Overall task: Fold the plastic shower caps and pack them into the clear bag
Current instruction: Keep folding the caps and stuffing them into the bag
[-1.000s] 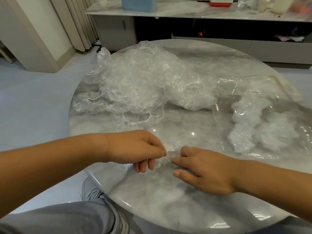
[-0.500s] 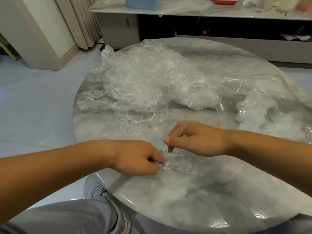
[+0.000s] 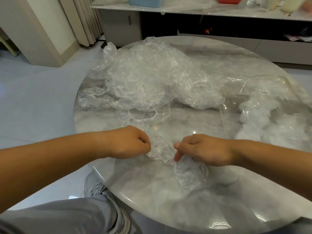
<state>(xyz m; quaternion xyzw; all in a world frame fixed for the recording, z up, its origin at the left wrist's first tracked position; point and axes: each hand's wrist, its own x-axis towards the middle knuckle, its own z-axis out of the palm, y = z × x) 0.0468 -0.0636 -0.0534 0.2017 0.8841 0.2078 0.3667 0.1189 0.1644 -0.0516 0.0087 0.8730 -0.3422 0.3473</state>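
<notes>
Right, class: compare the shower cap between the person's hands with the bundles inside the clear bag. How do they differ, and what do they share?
The shower cap lies loose and see-through; the bundles in the clear bag are scrunched compact and look whiter.
The shower cap is held by the left hand and right hand; the bundles lie untouched.
The shower cap sits on bare table; the bundles are bagged.
Both are thin crinkled plastic.

Crumpled shower cap (image 3: 162, 151) in front, loose heap (image 3: 152, 81) behind, clear bag (image 3: 249, 92) (part-filled) right.
</notes>
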